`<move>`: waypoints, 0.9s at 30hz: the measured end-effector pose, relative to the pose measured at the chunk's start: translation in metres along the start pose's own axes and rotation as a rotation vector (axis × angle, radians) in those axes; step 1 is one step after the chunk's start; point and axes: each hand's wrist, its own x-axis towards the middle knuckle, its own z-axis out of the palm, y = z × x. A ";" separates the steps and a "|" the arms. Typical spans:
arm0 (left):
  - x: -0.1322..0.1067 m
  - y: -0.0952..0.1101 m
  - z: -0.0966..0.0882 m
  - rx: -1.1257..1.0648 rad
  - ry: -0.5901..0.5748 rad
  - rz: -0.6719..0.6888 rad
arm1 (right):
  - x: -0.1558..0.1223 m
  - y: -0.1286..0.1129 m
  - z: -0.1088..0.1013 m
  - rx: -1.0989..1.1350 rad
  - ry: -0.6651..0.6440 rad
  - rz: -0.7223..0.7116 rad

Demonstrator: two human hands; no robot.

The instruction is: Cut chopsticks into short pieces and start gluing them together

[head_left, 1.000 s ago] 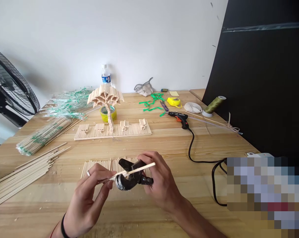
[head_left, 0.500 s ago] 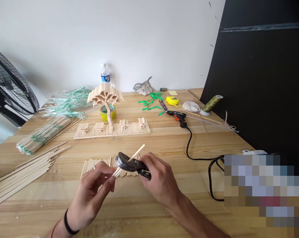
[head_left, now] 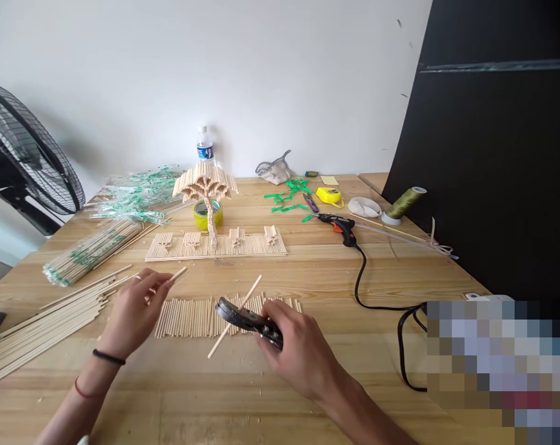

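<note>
My right hand (head_left: 296,349) is closed round black cutting pliers (head_left: 243,316), held low over the table. A thin wooden stick (head_left: 236,316) lies slanted across the pliers' jaws, one end pointing up and away, the other towards me. My left hand (head_left: 130,309) is out to the left, pinching a short piece of stick (head_left: 174,277) in its fingertips. Between the hands a mat of short sticks (head_left: 187,316) lies flat on the wooden table (head_left: 243,395).
Behind the mat stands a stick tree model (head_left: 206,185) on a stick base (head_left: 243,246), with a yellow tape roll (head_left: 201,213). Loose sticks (head_left: 39,327) and wrapped bundles (head_left: 89,250) lie left. A glue gun (head_left: 341,224) and its cord (head_left: 361,278) lie right.
My left hand has pulled away to the left with a short piece of stick. The longer stick stays across the pliers, which have dropped lower.
</note>
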 end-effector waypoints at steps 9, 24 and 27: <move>-0.001 0.008 0.003 -0.114 -0.042 0.049 | -0.007 -0.018 0.003 -0.051 -0.257 0.031; -0.055 0.078 0.037 -0.696 -0.407 -0.162 | -0.010 -0.035 0.006 -0.192 -0.409 0.056; -0.059 0.076 0.039 -0.702 -0.386 -0.226 | -0.011 -0.037 0.008 -0.188 -0.432 0.061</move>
